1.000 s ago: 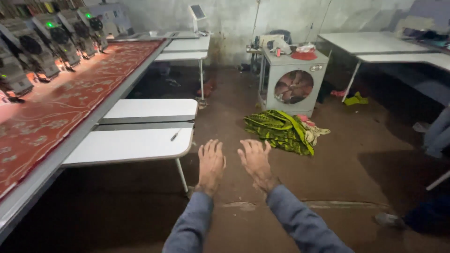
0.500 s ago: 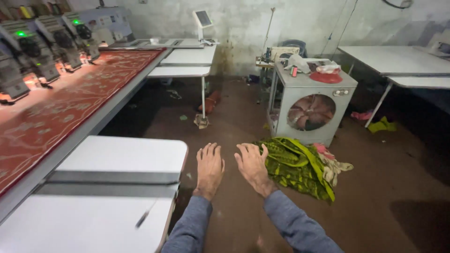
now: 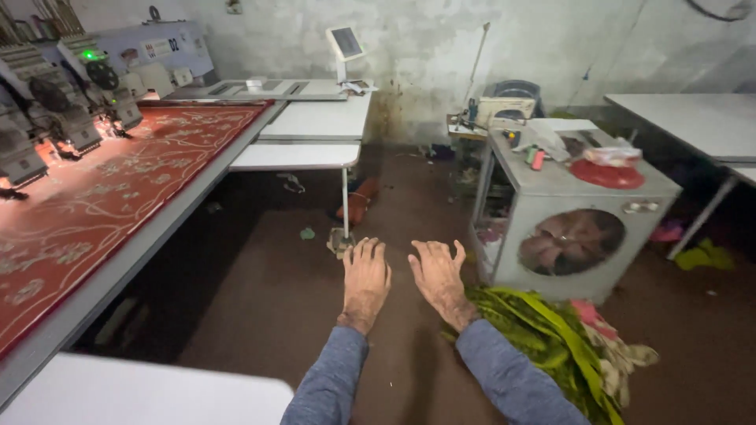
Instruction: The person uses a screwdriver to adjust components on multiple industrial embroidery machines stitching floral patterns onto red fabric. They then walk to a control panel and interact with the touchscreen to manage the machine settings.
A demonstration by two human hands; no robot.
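Both of your hands are stretched out in front of you, palms down, over the bare brown floor (image 3: 268, 315). Your left hand (image 3: 365, 277) and right hand (image 3: 438, 275) float side by side, close but apart, fingers spread and slightly curled. Neither grip has hold of anything: both are open and empty, touching nothing. Your blue-grey sleeves (image 3: 331, 378) run straight forward from the bottom edge, so the arms are nearly extended and level, as if held out for balance or reach rather than for a grasp.

The nearest thing to your hands is the heap of green and yellow cloth (image 3: 543, 338), lying on the floor just beside your right wrist and forearm, bunched loosely, which suggests it was dropped there rather than laid out. It rests against the foot of the grey metal cabinet with a round fan opening (image 3: 571, 240), which stands just beyond the cloth. A red dish (image 3: 606, 173) and small clutter sit on top of that cabinet.

Well to the left of the cloth runs the long embroidery machine, its red patterned fabric (image 3: 118, 197) stretched flat under the stitching heads (image 3: 63, 118). White counters (image 3: 307, 138) stand beyond your hands, away from the cloth, and a small screen on a stand (image 3: 345, 43) rises behind them.
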